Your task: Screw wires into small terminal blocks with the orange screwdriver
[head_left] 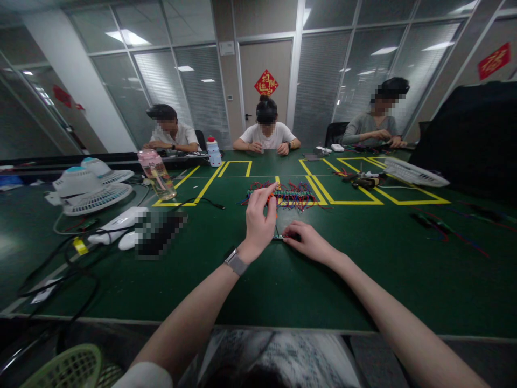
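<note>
My left hand point(258, 218), with a watch on its wrist, is raised over the table with its fingers closed round a slim orange-and-dark tool point(277, 216). The fingers hide most of it, so its exact kind does not show; its thin end points down at a small circuit board point(277, 237). My right hand point(305, 241) rests low on the table, thumb and fingertips pinching the right end of that board. Just beyond my hands lies a row of green circuit boards point(297, 195) with red and blue wires, partly covered by my left hand.
Left are white fans point(91, 196), a pink-capped bottle point(157, 175) and black cables point(67, 258). Right are wired boards point(432, 222), dark tools point(365, 180) and a white fan grille point(416, 171). Yellow tape point(355, 202) marks the green table point(226, 291). Several people sit opposite.
</note>
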`<action>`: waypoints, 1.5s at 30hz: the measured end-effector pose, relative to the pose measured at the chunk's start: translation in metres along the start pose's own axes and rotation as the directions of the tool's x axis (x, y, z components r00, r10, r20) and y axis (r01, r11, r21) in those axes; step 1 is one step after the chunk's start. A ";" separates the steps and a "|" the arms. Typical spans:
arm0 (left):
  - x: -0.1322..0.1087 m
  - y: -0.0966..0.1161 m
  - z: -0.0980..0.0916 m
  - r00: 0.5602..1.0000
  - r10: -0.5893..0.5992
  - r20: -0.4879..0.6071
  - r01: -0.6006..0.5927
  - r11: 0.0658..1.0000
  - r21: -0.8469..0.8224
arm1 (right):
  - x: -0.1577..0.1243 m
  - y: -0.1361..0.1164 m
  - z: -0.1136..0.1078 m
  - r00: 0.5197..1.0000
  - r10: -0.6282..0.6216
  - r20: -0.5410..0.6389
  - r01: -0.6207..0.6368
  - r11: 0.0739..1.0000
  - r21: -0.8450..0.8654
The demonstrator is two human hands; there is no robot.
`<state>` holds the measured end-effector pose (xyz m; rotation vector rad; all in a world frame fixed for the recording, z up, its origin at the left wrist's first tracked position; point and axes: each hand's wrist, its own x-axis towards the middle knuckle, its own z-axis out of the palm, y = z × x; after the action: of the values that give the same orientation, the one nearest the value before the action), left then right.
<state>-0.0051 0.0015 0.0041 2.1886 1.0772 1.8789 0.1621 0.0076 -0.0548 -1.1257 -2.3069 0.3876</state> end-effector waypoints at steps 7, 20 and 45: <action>0.000 -0.001 0.000 1.000 0.010 -0.027 -0.008 0.999 0.047 | 0.000 0.000 0.000 1.000 -0.003 0.002 0.003 1.000 0.001; 0.000 -0.002 0.001 1.000 -0.001 0.012 0.001 1.000 -0.022 | 0.000 0.000 0.000 1.000 0.003 0.003 -0.003 1.000 -0.002; -0.001 0.000 0.000 0.999 0.001 -0.032 0.001 0.999 0.054 | 0.000 -0.002 0.000 1.000 0.006 0.005 -0.006 1.000 -0.010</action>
<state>-0.0054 0.0014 0.0034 2.1941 1.1470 1.9132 0.1610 0.0071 -0.0538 -1.1376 -2.3129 0.3822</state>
